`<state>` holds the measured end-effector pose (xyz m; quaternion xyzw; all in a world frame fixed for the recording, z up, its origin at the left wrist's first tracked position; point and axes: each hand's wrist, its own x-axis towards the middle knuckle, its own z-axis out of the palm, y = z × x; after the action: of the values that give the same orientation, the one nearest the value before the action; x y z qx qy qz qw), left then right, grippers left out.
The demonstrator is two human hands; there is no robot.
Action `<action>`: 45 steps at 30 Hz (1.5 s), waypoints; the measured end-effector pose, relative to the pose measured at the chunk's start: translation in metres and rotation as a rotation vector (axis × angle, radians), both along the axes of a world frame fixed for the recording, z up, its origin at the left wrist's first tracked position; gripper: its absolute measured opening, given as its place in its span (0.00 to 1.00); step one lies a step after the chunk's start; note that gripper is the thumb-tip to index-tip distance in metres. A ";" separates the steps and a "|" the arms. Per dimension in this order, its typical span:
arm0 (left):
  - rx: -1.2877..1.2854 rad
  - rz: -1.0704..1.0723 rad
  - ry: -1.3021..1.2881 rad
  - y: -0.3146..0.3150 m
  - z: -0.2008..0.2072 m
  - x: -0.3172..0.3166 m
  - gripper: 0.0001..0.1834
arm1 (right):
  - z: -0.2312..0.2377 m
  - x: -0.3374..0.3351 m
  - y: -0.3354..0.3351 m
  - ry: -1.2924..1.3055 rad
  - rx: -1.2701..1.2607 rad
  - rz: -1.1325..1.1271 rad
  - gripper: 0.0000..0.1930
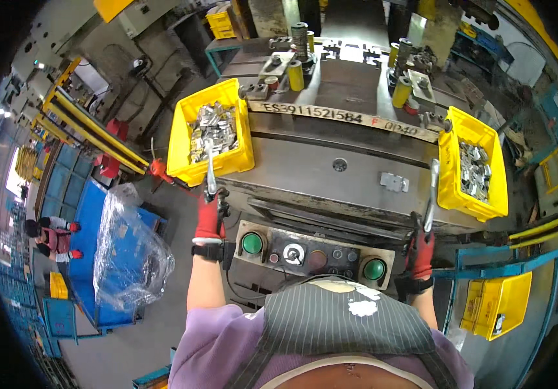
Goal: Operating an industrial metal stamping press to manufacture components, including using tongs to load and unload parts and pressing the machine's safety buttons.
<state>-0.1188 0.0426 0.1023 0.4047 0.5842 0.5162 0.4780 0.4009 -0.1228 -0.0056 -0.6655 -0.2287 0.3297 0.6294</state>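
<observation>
My left hand (pixel 210 217), in a red and black glove, is closed around a long, slim silver metal tool (pixel 211 176). The tool points away from me, its tip at the near edge of the left yellow bin (pixel 245 154), which holds many small metal parts (pixel 214 129). My right hand (pixel 420 253), gloved alike, grips a similar slim silver tool (pixel 431 198). That one stands beside the right yellow bin (pixel 501 188) with more metal parts (pixel 475 170). A flat metal piece (pixel 394 181) lies on the press bed (pixel 305 163) between the tools. The exact kind of the tools is unclear.
Below the bed sits a control panel (pixel 295 254) with green buttons (pixel 252 243). Die posts (pixel 296 76) rise behind a marked bar (pixel 344 115). A blue cart (pixel 84 272) with clear plastic wrap (pixel 136 253) stands left; yellow crates (pixel 496 305) sit right. Another person (pixel 53 238) is far left.
</observation>
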 end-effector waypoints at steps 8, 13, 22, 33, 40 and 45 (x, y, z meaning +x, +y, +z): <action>0.075 -0.170 -0.133 -0.020 -0.006 0.087 0.14 | 0.001 -0.031 -0.017 -0.079 -0.148 0.226 0.14; 0.157 -0.334 0.261 -0.008 -0.105 0.094 0.14 | 0.034 -0.047 -0.003 -0.279 -0.296 0.298 0.19; 0.414 -0.430 0.328 -0.008 -0.090 0.114 0.27 | 0.035 -0.054 0.007 -0.250 -0.226 0.282 0.18; 0.104 -0.379 0.116 0.002 -0.098 0.086 0.18 | 0.190 -0.087 0.233 -0.635 0.518 0.440 0.29; -0.011 -0.422 -0.118 -0.005 -0.049 0.114 0.31 | 0.186 -0.083 0.398 -0.466 0.169 0.390 0.26; 0.043 -0.344 0.026 -0.011 -0.100 0.076 0.22 | 0.181 -0.068 0.410 -0.486 0.275 0.479 0.22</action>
<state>-0.0429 0.0319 0.0022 0.5155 0.5012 0.4341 0.5429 0.3331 0.2868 0.1755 -0.5613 -0.5629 0.2661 0.5452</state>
